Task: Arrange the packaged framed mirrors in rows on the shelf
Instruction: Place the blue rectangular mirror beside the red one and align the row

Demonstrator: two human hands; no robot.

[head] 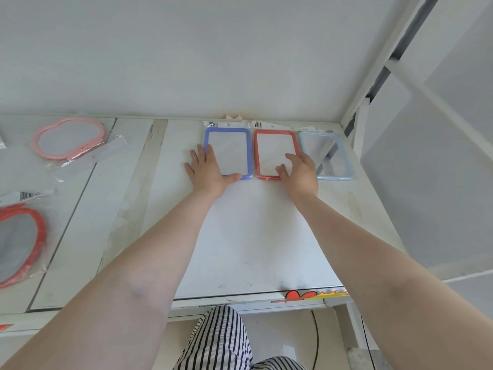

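Three packaged rectangular mirrors lie side by side at the back of the white shelf: a blue-framed mirror, a red-framed mirror and a pale blue-framed mirror at the right. My left hand lies flat with fingers spread over the blue mirror's lower left corner, thumb along its front edge. My right hand rests with fingers apart on the red mirror's lower right part. Neither hand grips anything.
On the shelf's left part lie a pink rounded-frame mirror in its bag and a red rounded-frame mirror nearer the front. A white upright post bounds the shelf at the right. Striped trousers show below the front edge.
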